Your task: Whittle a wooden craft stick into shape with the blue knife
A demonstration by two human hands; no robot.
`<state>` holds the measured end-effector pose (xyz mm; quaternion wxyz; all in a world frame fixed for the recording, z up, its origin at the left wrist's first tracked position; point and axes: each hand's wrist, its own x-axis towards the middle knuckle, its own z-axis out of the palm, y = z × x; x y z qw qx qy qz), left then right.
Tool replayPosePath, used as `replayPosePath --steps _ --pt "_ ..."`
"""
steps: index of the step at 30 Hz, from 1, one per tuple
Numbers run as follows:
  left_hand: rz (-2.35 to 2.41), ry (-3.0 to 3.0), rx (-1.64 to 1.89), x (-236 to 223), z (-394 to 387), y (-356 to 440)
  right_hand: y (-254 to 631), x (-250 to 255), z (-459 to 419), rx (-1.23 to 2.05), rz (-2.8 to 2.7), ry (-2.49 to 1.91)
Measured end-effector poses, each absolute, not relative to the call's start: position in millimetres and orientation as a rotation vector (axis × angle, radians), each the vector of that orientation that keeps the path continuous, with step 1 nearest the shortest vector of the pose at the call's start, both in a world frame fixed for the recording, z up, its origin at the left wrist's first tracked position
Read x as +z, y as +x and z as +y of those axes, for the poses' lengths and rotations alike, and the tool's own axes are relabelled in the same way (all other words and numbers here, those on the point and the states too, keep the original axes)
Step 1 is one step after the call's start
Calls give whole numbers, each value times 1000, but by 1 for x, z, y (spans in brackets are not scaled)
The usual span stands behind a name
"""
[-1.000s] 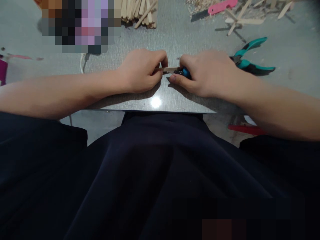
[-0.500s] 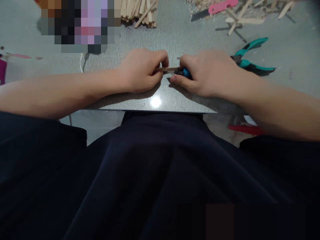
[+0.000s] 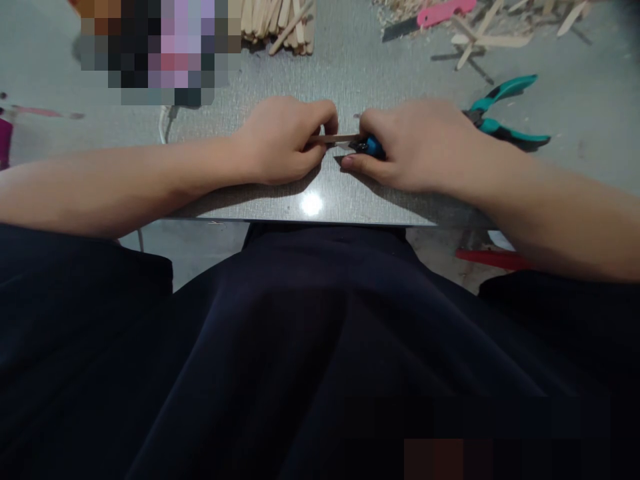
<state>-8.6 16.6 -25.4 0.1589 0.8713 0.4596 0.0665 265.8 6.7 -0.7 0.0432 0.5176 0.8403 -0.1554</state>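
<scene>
My left hand is closed, pinching a thin wooden craft stick just above the table, near its front edge. The stick reaches right, toward the fingers of my right hand. That hand is wrapped round a utility knife with a blue and black handle. Its pale blade points left and lies against or just beside the stick; I cannot tell whether it is cutting in. Most of the knife handle and the stick's two ends are hidden by my fingers.
Teal-handled pliers lie open beyond my right wrist. At the back are a pile of craft sticks, a pink-handled blade, wood shavings and crossed sticks. A white cable runs near my left forearm, below a blurred-out patch.
The knife blade shows as a brighter sliver under the stick, so the knife has turned or shifted slightly. Both hands stay in nearly the same place.
</scene>
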Motion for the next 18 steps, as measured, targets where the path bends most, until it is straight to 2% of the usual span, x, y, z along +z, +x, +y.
replayPosePath --steps 18 --pt "1309 2518 177 -28 18 -9 264 1 4 -489 2551 1599"
